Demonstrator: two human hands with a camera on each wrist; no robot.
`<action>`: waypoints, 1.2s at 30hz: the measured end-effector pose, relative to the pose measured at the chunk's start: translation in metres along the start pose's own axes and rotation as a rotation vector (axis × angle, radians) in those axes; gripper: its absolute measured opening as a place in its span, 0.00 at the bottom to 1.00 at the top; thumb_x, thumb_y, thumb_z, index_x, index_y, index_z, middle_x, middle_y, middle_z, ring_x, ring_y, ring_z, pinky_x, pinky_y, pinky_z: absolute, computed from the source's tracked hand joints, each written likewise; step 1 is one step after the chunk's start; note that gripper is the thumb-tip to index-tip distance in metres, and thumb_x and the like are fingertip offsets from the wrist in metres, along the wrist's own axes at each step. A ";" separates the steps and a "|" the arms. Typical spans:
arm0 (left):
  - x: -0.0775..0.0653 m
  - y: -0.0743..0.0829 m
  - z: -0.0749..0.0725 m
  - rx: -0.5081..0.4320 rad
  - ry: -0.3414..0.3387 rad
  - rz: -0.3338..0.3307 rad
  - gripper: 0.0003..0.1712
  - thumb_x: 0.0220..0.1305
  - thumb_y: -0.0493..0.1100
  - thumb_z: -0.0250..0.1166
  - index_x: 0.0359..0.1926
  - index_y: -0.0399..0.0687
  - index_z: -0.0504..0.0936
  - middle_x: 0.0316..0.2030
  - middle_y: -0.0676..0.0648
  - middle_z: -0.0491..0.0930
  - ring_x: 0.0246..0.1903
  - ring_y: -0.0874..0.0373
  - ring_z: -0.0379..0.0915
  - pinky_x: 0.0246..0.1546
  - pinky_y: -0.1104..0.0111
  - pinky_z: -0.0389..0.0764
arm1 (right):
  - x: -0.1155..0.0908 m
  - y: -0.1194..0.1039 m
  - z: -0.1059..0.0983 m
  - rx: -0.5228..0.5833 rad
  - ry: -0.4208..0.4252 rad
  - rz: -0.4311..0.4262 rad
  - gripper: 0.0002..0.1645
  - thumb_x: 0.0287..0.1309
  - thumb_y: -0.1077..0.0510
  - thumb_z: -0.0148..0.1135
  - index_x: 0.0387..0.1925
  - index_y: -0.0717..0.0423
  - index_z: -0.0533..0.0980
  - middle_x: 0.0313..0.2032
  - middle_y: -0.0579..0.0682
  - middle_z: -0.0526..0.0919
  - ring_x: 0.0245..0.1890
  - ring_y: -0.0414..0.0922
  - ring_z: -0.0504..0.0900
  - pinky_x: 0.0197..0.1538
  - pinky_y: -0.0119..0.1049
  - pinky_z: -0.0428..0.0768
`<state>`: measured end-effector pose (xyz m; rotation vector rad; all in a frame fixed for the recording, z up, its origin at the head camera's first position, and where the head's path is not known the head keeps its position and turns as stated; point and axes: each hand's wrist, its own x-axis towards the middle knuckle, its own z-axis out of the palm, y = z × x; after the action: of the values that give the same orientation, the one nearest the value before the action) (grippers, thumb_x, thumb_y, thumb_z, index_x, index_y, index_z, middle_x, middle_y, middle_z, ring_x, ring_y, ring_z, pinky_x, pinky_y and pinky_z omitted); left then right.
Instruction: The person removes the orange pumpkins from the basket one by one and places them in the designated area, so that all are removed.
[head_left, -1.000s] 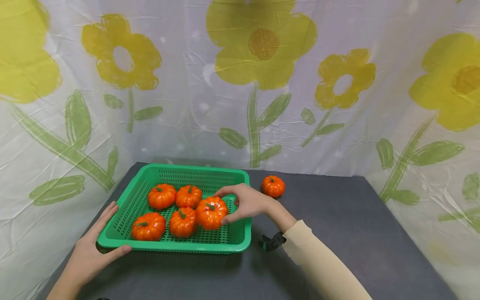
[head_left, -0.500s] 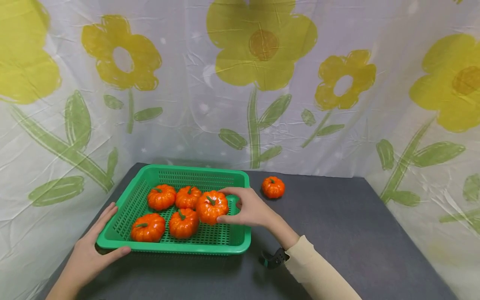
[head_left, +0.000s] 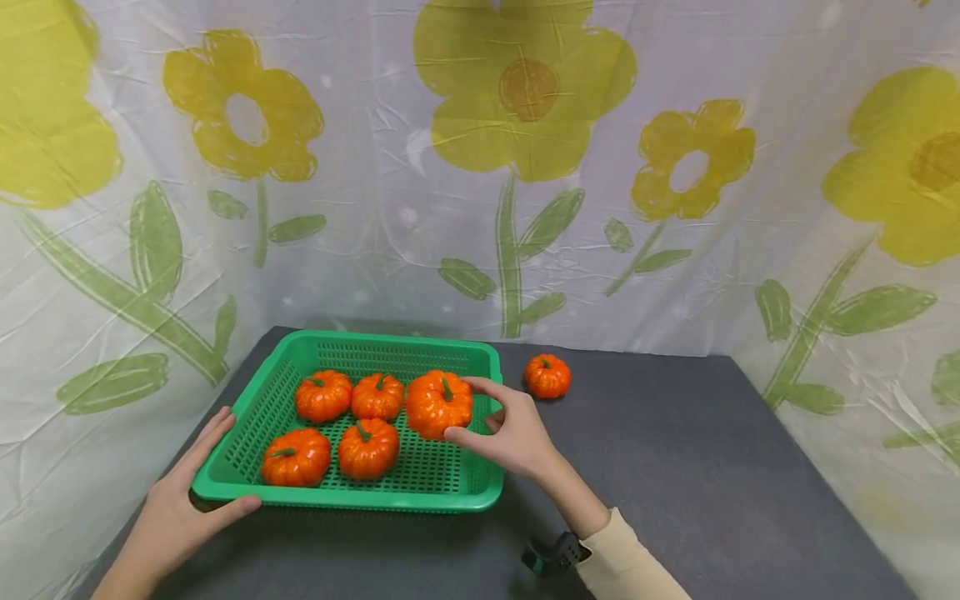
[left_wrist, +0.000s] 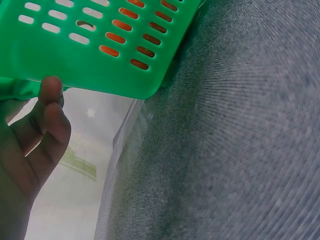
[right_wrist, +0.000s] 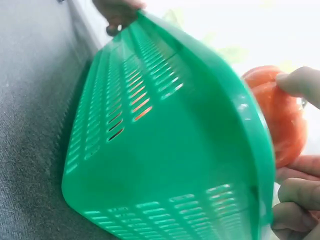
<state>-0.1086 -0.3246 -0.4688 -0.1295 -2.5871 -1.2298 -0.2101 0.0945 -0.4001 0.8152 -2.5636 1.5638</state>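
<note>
In the head view, my right hand (head_left: 513,429) pinches a small orange pumpkin (head_left: 438,406) with a green stem between thumb and fingers. It is held up over the right part of the green plastic basket (head_left: 390,498). The right wrist view shows this pumpkin (right_wrist: 277,115) beyond the basket's rim, with the thumb on one side and fingers on the other. My left hand (head_left: 176,508) grips the basket's front left corner, thumb at the front rim and fingers along the left rim. From the left wrist, bent fingers (left_wrist: 52,115) show right at the rim.
Several similar pumpkins sit in the basket, among them a front-left pumpkin (head_left: 296,457) and a front-middle pumpkin (head_left: 368,449). Another pumpkin (head_left: 547,377) lies on the dark grey table (head_left: 675,467), right of the basket. A flower-printed curtain (head_left: 360,275) surrounds the table.
My right hand has raised the pumpkin from among the others and shifted it a little to the right. My left hand and the basket stay in place.
</note>
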 end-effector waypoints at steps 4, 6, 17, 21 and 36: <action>0.000 -0.001 0.000 -0.001 -0.002 -0.006 0.63 0.61 0.44 0.80 0.86 0.70 0.50 0.83 0.72 0.40 0.74 0.83 0.37 0.64 0.20 0.49 | -0.006 0.004 -0.004 0.033 0.045 -0.020 0.37 0.57 0.50 0.80 0.68 0.50 0.80 0.12 0.40 0.54 0.12 0.37 0.49 0.18 0.32 0.58; -0.001 0.000 0.000 -0.002 -0.003 -0.008 0.62 0.61 0.44 0.80 0.86 0.71 0.50 0.83 0.72 0.40 0.74 0.83 0.36 0.64 0.20 0.49 | -0.007 0.007 -0.006 0.022 0.063 -0.033 0.37 0.57 0.51 0.80 0.67 0.51 0.80 0.12 0.40 0.55 0.12 0.36 0.50 0.18 0.32 0.59; -0.001 0.000 0.001 0.003 0.009 0.018 0.63 0.59 0.43 0.81 0.86 0.68 0.52 0.84 0.69 0.41 0.72 0.87 0.37 0.66 0.22 0.47 | -0.009 0.017 -0.022 -0.083 0.194 -0.019 0.39 0.54 0.50 0.83 0.66 0.55 0.80 0.57 0.52 0.87 0.13 0.33 0.50 0.21 0.29 0.58; 0.000 0.000 0.001 -0.007 0.005 0.020 0.63 0.59 0.42 0.81 0.86 0.67 0.52 0.83 0.71 0.41 0.70 0.90 0.37 0.67 0.23 0.47 | -0.008 0.021 -0.027 -0.089 0.237 -0.003 0.39 0.54 0.50 0.83 0.66 0.54 0.80 0.48 0.50 0.89 0.15 0.34 0.50 0.24 0.29 0.58; 0.000 -0.002 0.002 0.011 0.001 0.003 0.63 0.60 0.43 0.80 0.86 0.69 0.50 0.83 0.71 0.40 0.72 0.88 0.37 0.64 0.21 0.50 | -0.003 0.049 -0.045 -0.116 0.357 0.062 0.40 0.53 0.48 0.83 0.66 0.57 0.80 0.45 0.57 0.91 0.12 0.33 0.59 0.27 0.29 0.69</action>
<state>-0.1096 -0.3246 -0.4714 -0.1305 -2.5917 -1.2144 -0.2404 0.1505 -0.4190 0.4053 -2.4090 1.4072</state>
